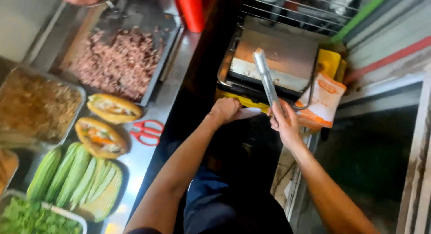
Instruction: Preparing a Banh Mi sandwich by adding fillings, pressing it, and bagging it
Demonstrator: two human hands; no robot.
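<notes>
Stainless steel covers the long desk (152,110) at the left, and a dark gap separates it from a lower stand at the right. On this stand sits a grey metal contact grill with a closed flat lid (274,56), and behind it there is a wire rack. The right hand (285,124) is closed around the lower end of long silver metal tongs (266,77), whose shut tips lie up on the grill lid. The left hand (226,110) is curled into a loose fist at the front edge of the grill, gripping a pale flat handle or paper (249,113); I cannot tell which. An orange and white plastic packet (324,99) leans just beside the grill on its right side, touching a yellow container (330,61). On the desk lie two filled baguette sandwiches (107,122), and red-handled scissors (147,131) are just beside them. A metal tray of chopped brown meat (119,63) stands behind the sandwiches, a tray of shredded brown filling (36,104) is at the far left, long cucumber pieces (74,178) lie near the front, and green leaves (31,218) fill the corner. A red bottle (191,9) stands at the top.
</notes>
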